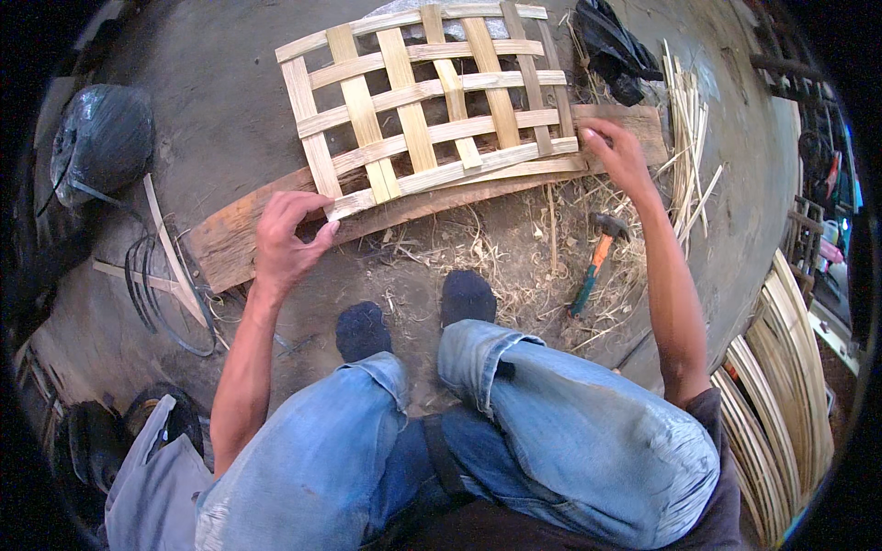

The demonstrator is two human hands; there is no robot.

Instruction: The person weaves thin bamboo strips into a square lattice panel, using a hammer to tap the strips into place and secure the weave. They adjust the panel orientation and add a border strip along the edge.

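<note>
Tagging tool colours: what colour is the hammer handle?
The hammer handle is orange and dark green; head view shows it.

Grey, stained floor under soft, uneven light.
It spreads wide, earthy brown in patches, with a pale bluish sheen toward the upper right; along the right edge, a slatted wooden frame shows among dim clutter.

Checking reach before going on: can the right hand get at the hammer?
Likely yes: the hammer lies uncovered among shavings, and nothing visible blocks the right hand at the edge of the woven panel.
</note>
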